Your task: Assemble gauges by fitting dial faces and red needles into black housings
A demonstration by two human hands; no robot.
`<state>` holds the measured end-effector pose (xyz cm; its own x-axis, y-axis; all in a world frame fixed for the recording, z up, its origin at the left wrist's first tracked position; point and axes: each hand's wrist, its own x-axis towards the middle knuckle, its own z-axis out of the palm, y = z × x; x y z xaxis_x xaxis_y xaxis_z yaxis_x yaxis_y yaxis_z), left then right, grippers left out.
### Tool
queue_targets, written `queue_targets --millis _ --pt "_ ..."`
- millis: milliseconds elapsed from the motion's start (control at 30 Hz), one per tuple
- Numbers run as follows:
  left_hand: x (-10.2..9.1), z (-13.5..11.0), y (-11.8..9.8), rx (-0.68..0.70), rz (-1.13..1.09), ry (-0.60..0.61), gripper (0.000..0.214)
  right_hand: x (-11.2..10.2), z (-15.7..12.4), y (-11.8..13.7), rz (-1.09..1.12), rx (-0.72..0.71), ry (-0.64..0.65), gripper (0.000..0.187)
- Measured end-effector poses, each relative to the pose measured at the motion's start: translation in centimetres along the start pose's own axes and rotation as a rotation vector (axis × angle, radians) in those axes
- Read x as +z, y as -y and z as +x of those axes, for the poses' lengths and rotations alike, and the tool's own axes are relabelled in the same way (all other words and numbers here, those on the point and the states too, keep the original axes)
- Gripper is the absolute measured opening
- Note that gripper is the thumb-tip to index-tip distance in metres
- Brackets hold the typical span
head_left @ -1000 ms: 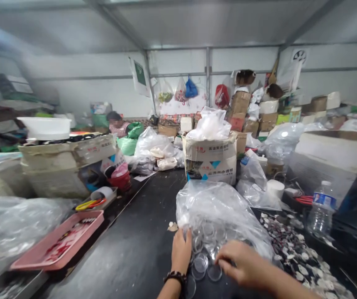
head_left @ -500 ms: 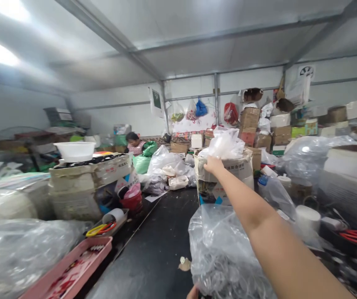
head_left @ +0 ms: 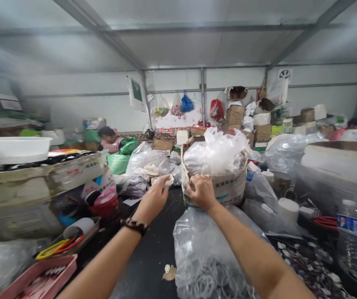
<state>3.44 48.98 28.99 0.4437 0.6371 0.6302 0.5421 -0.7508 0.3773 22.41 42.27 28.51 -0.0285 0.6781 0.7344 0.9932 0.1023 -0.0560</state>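
A worn cardboard box (head_left: 228, 187) stuffed with a clear plastic bag (head_left: 216, 151) stands on the black table (head_left: 153, 257), tilted toward me. My right hand (head_left: 201, 192) is closed on the box's near top edge. My left hand (head_left: 154, 197), a dark bead bracelet at its wrist, reaches beside the box's left side with its fingers curled; what they touch is unclear. Below my arms lies a clear bag of transparent round lids (head_left: 209, 261).
A pink tray (head_left: 38, 276) and scissors (head_left: 57, 247) lie at the lower left. At the right are a water bottle (head_left: 351, 232), small loose parts (head_left: 303, 261) and white rolls (head_left: 288, 209). Boxes and bags are piled all round. Two people sit at the back.
My right hand moved from the bag of lids out to the box and now grips its near edge. My left hand rose from the lids to the box's left side. The box leans nearer.
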Motion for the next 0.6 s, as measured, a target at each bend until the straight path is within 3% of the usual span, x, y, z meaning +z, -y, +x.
queue_targets --millis 67,167,333,433,500,600 --pt "-0.1 3.5 -1.8 0.170 0.078 0.082 0.037 -0.1 -1.9 0.0 0.048 -0.064 -0.017 0.018" --pt "0.3 6.0 -3.4 0.353 0.194 0.206 0.027 -0.2 -3.8 -0.4 0.127 -0.116 -0.060 0.017" --pt "0.4 7.7 -3.5 0.417 0.411 0.145 0.046 -0.7 -5.3 -1.9 0.289 -0.119 -0.168 0.015" --pt "0.0 9.8 -3.5 0.471 0.529 0.185 0.040 -1.8 -6.7 -3.2 0.425 -0.099 -0.218 0.010" --pt "-0.6 11.1 -3.5 0.494 0.592 0.250 0.029 -2.6 -8.3 -4.5 0.536 -0.016 -0.269 0.007" --pt "-1.8 12.0 -2.9 0.476 0.644 0.352 0.028 -3.0 -11.0 -7.2 0.719 0.281 -0.404 0.027"
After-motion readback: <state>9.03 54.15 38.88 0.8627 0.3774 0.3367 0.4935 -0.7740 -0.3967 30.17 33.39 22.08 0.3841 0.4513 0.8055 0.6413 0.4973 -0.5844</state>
